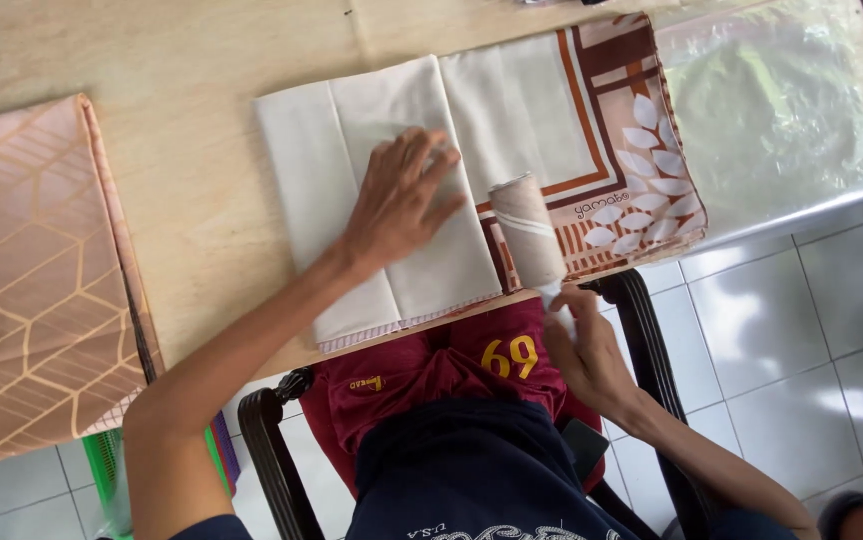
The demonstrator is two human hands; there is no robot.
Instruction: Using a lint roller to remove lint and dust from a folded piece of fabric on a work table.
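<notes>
My left hand [400, 200] lies flat, fingers spread, on a folded cream cloth [352, 130] with a brown and orange leaf-patterned border [642, 150]. The cloth rests on a light wooden table [182, 110]. My right hand [584, 350] grips the handle of a lint roller [528, 228], whose roll stands on the cloth's patterned edge near the table's front edge.
A folded peach cloth with a geometric line pattern [32, 270] hangs over the table's left end. A clear plastic bag [772, 100] lies at the right end. I sit on a dark chair [272, 450]; a grey tiled floor [802, 350] lies beyond.
</notes>
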